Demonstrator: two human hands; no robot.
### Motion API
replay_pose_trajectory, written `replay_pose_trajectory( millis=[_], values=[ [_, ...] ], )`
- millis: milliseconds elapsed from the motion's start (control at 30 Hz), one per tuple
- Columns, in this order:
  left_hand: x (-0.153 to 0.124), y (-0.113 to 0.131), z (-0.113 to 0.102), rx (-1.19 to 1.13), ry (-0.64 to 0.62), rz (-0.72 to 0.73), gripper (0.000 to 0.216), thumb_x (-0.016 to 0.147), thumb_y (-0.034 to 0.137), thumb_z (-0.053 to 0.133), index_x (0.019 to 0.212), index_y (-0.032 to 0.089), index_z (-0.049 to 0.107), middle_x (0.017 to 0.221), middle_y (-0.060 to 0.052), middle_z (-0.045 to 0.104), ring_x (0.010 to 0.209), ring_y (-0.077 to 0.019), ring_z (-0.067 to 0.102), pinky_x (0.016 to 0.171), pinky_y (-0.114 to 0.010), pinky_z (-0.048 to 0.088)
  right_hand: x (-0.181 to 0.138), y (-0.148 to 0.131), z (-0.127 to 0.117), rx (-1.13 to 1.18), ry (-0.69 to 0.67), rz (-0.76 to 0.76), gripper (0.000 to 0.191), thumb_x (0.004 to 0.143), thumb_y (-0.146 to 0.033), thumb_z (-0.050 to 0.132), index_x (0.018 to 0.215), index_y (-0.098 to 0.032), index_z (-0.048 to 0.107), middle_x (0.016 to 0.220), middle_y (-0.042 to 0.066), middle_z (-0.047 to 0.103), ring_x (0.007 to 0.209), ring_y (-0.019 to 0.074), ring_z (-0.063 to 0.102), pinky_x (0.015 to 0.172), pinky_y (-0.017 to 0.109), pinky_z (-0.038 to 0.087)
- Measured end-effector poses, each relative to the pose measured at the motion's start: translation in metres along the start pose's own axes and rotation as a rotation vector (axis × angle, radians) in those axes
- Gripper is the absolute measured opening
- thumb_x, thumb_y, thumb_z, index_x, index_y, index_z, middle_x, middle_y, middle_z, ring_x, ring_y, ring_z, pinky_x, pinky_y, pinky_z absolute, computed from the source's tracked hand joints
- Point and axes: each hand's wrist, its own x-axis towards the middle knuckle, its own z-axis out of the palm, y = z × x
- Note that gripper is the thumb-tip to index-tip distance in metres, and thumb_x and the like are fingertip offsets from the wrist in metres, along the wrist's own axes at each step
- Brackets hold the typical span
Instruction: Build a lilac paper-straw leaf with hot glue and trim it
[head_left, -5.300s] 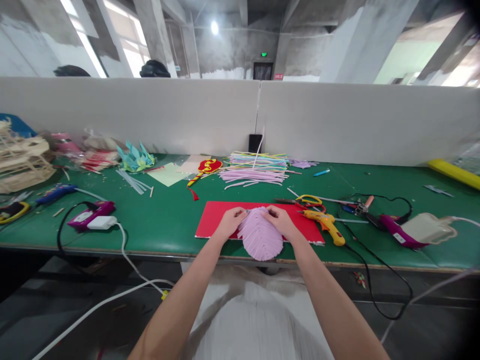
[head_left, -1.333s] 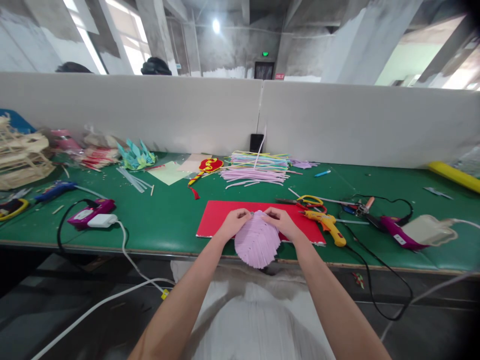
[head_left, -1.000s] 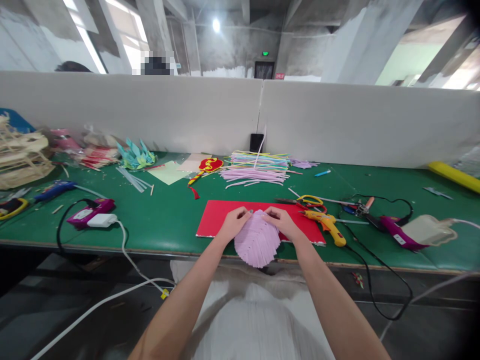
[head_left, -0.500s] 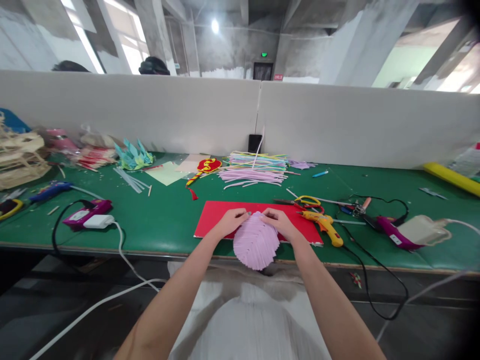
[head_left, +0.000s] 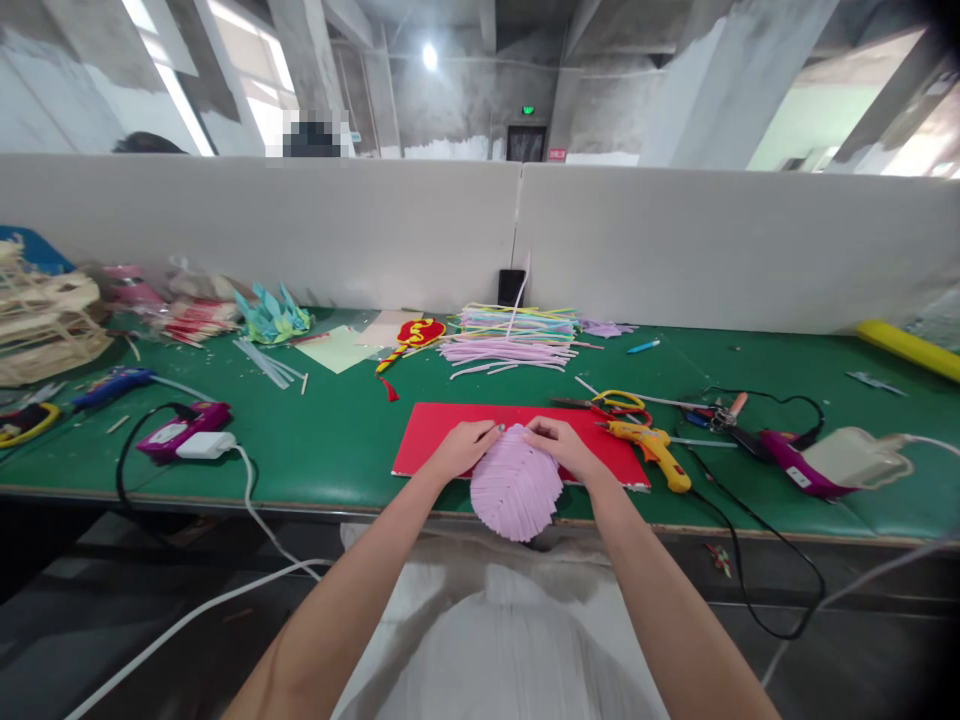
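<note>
A lilac leaf shape made of overlapping strips (head_left: 516, 488) lies over the near edge of a red board (head_left: 435, 435), its rounded lower end hanging past the table edge. My left hand (head_left: 469, 447) grips its upper left side, fingers closed at the rim. Opposite it, my right hand (head_left: 564, 445) pinches the upper right side. The fingertips of both hands meet the leaf near its top, and parts of them are hidden. Right of the board lies a yellow glue gun (head_left: 652, 450), with yellow-handled scissors (head_left: 621, 402) just behind it.
Bundled pastel pipe cleaners (head_left: 514, 340) lie behind the board, beside a red-and-yellow tasselled ornament (head_left: 420, 332). Power strips (head_left: 187, 432) with cables sit at left and right. A blue glue gun (head_left: 116, 388) lies far left. A grey partition (head_left: 300, 220) closes the back.
The view has shifted very slightly. Both hands keep their hold on the lilac leaf, with no clear movement of either.
</note>
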Motion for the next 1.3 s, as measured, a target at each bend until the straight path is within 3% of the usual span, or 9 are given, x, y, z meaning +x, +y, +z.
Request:
replay_pose_trajectory(
  millis=[433,1300],
  values=[
    [-0.0014,0.0000,0.0005,0.057,-0.002,0.011,0.036,0.091,0.041,0.040,0.068,0.020,0.057,0.065,-0.001,0.059,0.062,-0.0160,0.049,0.061,-0.025,0.033,0.0001,0.0027,-0.0008,-0.022,-0.017,-0.013,0.032,0.071,-0.049,0.065,0.075,-0.018,0.060,0.073,0.000,0.060,0.072,0.0155,0.054,0.069,0.028,0.042],
    [-0.0023,-0.0006,0.0010,0.200,-0.020,0.019,0.037,0.094,0.038,0.037,0.068,0.018,0.055,0.066,0.000,0.059,0.061,-0.0145,0.049,0.059,-0.025,0.031,0.0001,0.0043,0.0010,-0.025,-0.026,-0.010,0.029,0.072,-0.046,0.065,0.076,-0.017,0.059,0.072,-0.001,0.059,0.072,0.0147,0.053,0.070,0.028,0.041]
  ],
)
